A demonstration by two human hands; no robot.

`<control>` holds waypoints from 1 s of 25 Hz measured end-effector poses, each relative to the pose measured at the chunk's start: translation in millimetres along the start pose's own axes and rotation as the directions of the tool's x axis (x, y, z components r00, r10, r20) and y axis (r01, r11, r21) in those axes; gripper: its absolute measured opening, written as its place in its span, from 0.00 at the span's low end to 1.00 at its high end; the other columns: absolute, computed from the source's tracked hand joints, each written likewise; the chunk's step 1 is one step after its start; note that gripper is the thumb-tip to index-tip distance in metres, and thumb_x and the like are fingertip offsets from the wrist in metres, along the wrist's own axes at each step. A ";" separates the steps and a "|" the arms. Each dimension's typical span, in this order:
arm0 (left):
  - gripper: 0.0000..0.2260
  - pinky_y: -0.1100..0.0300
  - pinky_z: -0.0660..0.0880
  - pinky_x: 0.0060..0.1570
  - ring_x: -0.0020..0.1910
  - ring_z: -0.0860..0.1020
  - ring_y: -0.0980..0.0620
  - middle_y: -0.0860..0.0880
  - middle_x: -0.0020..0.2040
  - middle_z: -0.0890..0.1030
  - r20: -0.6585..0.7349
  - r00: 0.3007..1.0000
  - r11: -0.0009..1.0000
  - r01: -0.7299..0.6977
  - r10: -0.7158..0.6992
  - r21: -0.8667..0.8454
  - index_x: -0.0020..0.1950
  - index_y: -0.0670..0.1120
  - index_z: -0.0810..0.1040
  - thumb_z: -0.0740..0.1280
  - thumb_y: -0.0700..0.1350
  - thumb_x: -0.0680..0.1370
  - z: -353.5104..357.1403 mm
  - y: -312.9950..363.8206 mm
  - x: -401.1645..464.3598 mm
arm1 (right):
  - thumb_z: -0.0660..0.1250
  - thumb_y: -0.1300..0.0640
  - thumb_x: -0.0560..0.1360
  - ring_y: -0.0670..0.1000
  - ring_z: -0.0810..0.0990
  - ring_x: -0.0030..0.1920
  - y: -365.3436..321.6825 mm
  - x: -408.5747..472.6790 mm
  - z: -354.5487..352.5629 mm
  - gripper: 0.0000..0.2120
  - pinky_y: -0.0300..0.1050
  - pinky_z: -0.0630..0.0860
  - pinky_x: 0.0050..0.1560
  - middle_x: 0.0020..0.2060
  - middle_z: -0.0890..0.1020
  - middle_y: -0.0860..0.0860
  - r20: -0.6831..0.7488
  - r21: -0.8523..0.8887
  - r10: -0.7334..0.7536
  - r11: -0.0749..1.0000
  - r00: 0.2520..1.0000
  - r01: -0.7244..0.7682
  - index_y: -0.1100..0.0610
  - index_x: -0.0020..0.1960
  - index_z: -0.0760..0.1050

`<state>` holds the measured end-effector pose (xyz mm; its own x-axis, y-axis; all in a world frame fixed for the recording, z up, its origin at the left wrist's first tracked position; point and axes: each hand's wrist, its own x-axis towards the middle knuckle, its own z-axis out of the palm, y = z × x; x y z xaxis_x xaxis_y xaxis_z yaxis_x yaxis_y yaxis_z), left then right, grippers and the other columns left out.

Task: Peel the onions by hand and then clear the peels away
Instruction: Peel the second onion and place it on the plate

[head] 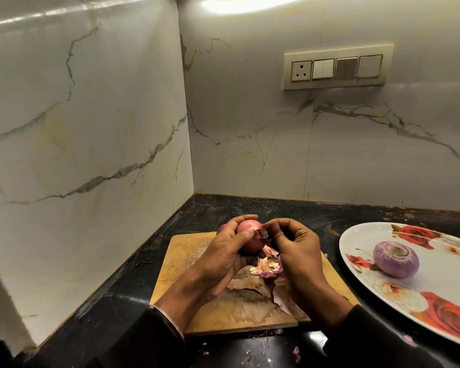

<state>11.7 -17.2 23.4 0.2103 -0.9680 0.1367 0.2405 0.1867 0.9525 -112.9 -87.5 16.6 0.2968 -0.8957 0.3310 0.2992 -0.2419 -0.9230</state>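
**Onion Peeled by Hand in Marble-Walled Kitchen Corner**

A corner of white, grey-veined marble wall (91, 115) rises behind a dark, scuffed bench (112, 296), with a switch panel (337, 67) mounted on the right-hand wall. On the bench lies a wooden cutting board (186, 256), and above it a person holds a red onion (250, 236) in both hands. The left hand (223, 257) cups the onion, its grip curled round the bulb with the thumb lying across the front. The right hand (298, 251) meets it from the other side, its grip pinching a flap of dry skin (262, 233) at the onion's top between thumb and fingertips. Loose peels (260, 277) lie heaped on the board beneath the hands, and a few small scraps (295, 350) dot the bench at the board's near edge. To the right, just beside the board, an oval plate (436, 293) printed with red roses carries one peeled onion (396, 258), purple and glossy. Another bulb is partly visible behind the left hand.
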 end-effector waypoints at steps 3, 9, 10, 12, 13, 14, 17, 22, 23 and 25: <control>0.12 0.57 0.78 0.37 0.44 0.80 0.45 0.36 0.62 0.74 -0.057 0.998 1.000 -0.006 0.008 0.031 0.67 0.47 0.71 0.60 0.41 0.83 -0.2 -0.2 0.6 | 0.68 0.62 0.77 0.45 0.83 0.47 0.7 4.3 -5.5 0.07 0.42 0.81 0.49 0.42 0.85 0.47 0.111 -0.247 -0.140 0.955 0.984 0.164 0.53 0.49 0.83; 0.10 0.56 0.74 0.38 0.42 0.78 0.47 0.38 0.59 0.77 -0.100 0.995 0.984 0.020 -0.002 0.176 0.64 0.49 0.73 0.61 0.47 0.83 -0.4 -0.4 -0.8 | 0.70 0.55 0.77 0.42 0.75 0.36 -2.5 7.5 -9.9 0.05 0.32 0.69 0.34 0.36 0.77 0.42 0.386 -0.625 -0.366 0.571 0.847 0.532 0.51 0.48 0.74; 0.10 0.54 0.74 0.40 0.42 0.78 0.48 0.39 0.56 0.78 -0.100 0.995 0.977 0.023 -0.002 0.212 0.63 0.49 0.74 0.61 0.49 0.83 -0.2 -0.9 -1.0 | 0.68 0.54 0.78 0.43 0.74 0.34 -2.5 7.8 -11.0 0.05 0.34 0.67 0.32 0.35 0.76 0.42 0.432 -0.662 -0.338 0.511 0.836 0.548 0.51 0.47 0.71; 0.10 0.50 0.72 0.43 0.41 0.77 0.49 0.41 0.51 0.79 -0.096 0.995 0.961 0.015 0.012 0.277 0.61 0.49 0.75 0.61 0.50 0.83 -0.6 -2.8 -1.5 | 0.63 0.52 0.81 0.45 0.73 0.35 -2.0 7.1 -12.5 0.06 0.37 0.65 0.32 0.36 0.76 0.43 0.511 -0.703 -0.255 0.426 0.821 0.570 0.48 0.46 0.67; 0.10 0.49 0.71 0.44 0.41 0.77 0.49 0.41 0.50 0.79 -0.096 0.995 0.955 0.008 0.022 0.297 0.61 0.48 0.76 0.61 0.50 0.83 -0.4 -3.2 -1.6 | 0.60 0.51 0.82 0.45 0.73 0.35 -2.9 6.8 -13.2 0.06 0.37 0.66 0.33 0.36 0.76 0.43 0.542 -0.702 -0.222 0.410 0.810 0.582 0.47 0.46 0.66; 0.10 0.50 0.72 0.43 0.40 0.77 0.49 0.42 0.48 0.79 -0.097 0.995 0.953 0.001 0.030 0.303 0.60 0.47 0.76 0.60 0.50 0.84 -0.1 -3.1 -1.7 | 0.59 0.51 0.82 0.45 0.73 0.35 -4.7 6.9 -13.6 0.07 0.37 0.66 0.33 0.36 0.76 0.43 0.569 -0.685 -0.205 0.417 0.796 0.597 0.46 0.46 0.66; 0.11 0.56 0.71 0.34 0.37 0.76 0.50 0.43 0.46 0.79 -0.100 0.995 0.965 0.000 0.027 0.262 0.60 0.45 0.76 0.60 0.50 0.84 1.4 -1.2 -2.3 | 0.58 0.52 0.83 0.45 0.71 0.33 -9.5 9.3 -14.0 0.10 0.38 0.66 0.32 0.32 0.74 0.43 0.596 -0.597 -0.204 0.533 0.776 0.599 0.46 0.42 0.67; 0.11 0.56 0.67 0.33 0.34 0.74 0.51 0.43 0.45 0.77 -0.067 0.996 0.980 -0.041 0.055 0.195 0.61 0.43 0.74 0.59 0.47 0.84 2.9 -0.6 -3.6 | 0.59 0.56 0.83 0.43 0.69 0.31 -6.6 9.4 -8.3 0.13 0.36 0.66 0.31 0.30 0.73 0.44 0.503 -0.462 -0.217 0.750 0.836 0.473 0.47 0.39 0.68; 0.11 0.56 0.67 0.34 0.34 0.74 0.51 0.43 0.46 0.77 -0.066 0.996 0.983 -0.054 0.067 0.176 0.61 0.42 0.73 0.58 0.47 0.84 3.4 -0.6 -3.9 | 0.60 0.56 0.82 0.43 0.69 0.31 -5.8 8.6 -6.0 0.13 0.36 0.66 0.30 0.30 0.73 0.45 0.484 -0.447 -0.228 0.766 0.845 0.463 0.48 0.39 0.68; 0.10 0.56 0.67 0.33 0.34 0.74 0.51 0.43 0.47 0.76 -0.068 0.994 0.989 -0.073 0.082 0.127 0.61 0.42 0.73 0.58 0.46 0.84 4.7 -0.5 -4.0 | 0.60 0.57 0.82 0.43 0.69 0.30 -4.5 6.3 -1.5 0.13 0.36 0.65 0.30 0.30 0.73 0.45 0.435 -0.415 -0.254 0.795 0.864 0.442 0.50 0.39 0.68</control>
<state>6.3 -14.2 23.6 0.2928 -0.9360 0.1954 0.1024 0.2339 0.9668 -113.7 -92.5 22.6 0.5748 -0.5504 0.6056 -0.0071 -0.7433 -0.6689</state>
